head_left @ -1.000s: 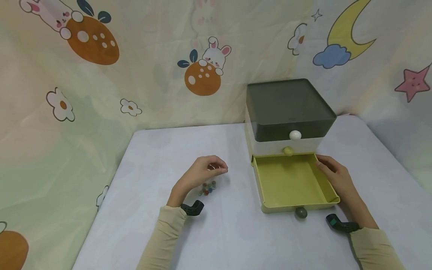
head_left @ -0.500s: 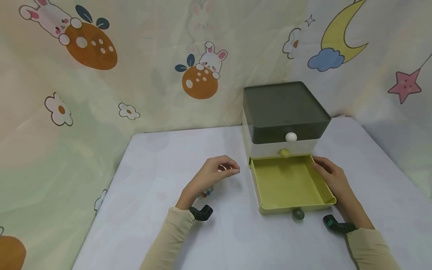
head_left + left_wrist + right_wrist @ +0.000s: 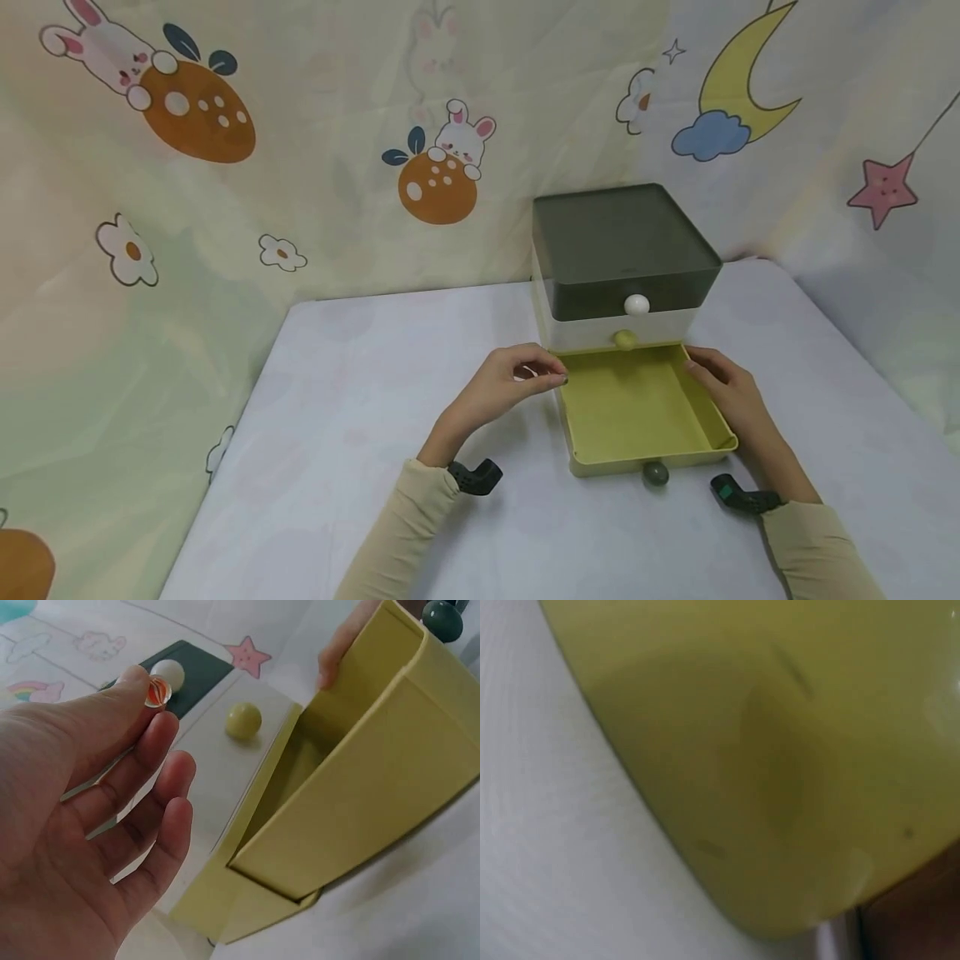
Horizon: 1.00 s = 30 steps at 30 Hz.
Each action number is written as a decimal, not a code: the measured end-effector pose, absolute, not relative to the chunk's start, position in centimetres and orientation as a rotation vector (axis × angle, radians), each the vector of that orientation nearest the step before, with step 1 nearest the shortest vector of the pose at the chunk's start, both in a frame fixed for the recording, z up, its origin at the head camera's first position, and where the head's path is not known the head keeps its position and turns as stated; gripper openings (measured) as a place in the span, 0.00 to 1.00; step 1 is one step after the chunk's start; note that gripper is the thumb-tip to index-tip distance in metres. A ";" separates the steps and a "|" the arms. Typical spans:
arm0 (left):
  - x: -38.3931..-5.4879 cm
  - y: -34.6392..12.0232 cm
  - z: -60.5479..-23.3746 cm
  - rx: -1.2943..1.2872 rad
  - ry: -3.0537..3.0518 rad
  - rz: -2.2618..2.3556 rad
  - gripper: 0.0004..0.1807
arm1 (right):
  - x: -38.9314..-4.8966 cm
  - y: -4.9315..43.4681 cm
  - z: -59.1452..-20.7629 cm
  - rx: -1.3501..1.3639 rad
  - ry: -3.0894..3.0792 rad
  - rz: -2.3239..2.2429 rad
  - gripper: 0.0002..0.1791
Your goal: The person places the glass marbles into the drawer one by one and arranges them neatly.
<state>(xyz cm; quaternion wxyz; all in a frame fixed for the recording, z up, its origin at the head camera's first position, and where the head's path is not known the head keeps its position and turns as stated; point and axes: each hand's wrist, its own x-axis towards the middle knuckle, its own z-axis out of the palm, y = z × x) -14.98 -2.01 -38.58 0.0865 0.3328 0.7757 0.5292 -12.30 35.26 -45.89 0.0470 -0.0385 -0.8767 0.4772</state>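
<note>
My left hand (image 3: 498, 387) pinches a clear glass marble with an orange-red swirl (image 3: 157, 692) between thumb and index finger, its other fingers loosely bent. The hand is at the left rim of a pulled-out yellow-green drawer (image 3: 637, 408), whose visible floor holds nothing. My right hand (image 3: 731, 396) grips the drawer's right wall, thumb over the rim and fingers outside. In the right wrist view the drawer's smooth outer side (image 3: 705, 750) fills most of the picture. The pile of marbles on the table is hidden behind my left arm.
Above the open drawer stands the drawer cabinet (image 3: 630, 242), with a dark green top drawer and a white middle one. Round knobs stick out: white (image 3: 637, 305), yellow-green (image 3: 624, 339) and dark green (image 3: 656, 474). A patterned cloth backdrop (image 3: 337, 167) rises behind the white table (image 3: 360, 400).
My left hand has moved right with the marble, from beside the marble pile to the drawer's left rim. My right hand stays on the drawer. The view has shifted slightly.
</note>
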 end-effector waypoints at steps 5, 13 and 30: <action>-14.9 -0.3 -38.6 1.024 2.274 1.593 0.07 | -12.3 35.3 -45.8 -0.122 -2.671 1.455 0.31; -14.4 2.1 -39.0 1.064 2.193 1.603 0.08 | -12.4 35.4 -46.1 -0.125 -2.655 1.494 0.32; -14.4 5.5 -40.4 1.141 2.246 1.466 0.07 | -12.2 35.5 -46.0 -0.162 -2.689 1.482 0.34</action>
